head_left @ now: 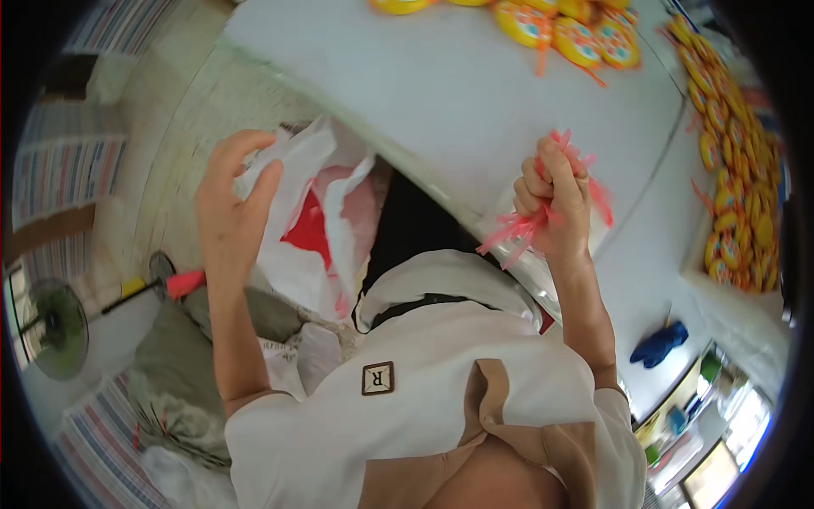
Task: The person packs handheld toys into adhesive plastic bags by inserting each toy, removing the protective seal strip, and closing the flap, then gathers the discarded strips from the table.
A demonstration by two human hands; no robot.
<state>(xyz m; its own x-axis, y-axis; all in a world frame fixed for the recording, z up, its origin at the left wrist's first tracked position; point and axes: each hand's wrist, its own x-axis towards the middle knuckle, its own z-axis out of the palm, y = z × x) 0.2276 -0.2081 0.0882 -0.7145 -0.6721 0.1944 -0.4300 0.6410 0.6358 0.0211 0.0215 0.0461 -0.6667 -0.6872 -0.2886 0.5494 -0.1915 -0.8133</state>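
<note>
My right hand (564, 199) is closed in a fist above the near part of the white table. A bunch of thin pinkish-red plastic strips (517, 229) sticks out on both sides of the fist. My left hand (231, 191) is raised on the left, thumb and fingers apart, with nothing in it. Beside and below that hand, a white plastic bag (292, 276) gapes at the table's edge. Red material (309, 231) shows inside it; its kind is hard to make out.
Yellow round packs with orange ties (585, 38) lie on the far part of the table (441, 127). A larger heap of them (729, 195) fills the right side. Greyish-green sacks (178, 365), a fan (55, 327) and striped bundles (68, 161) stand at left.
</note>
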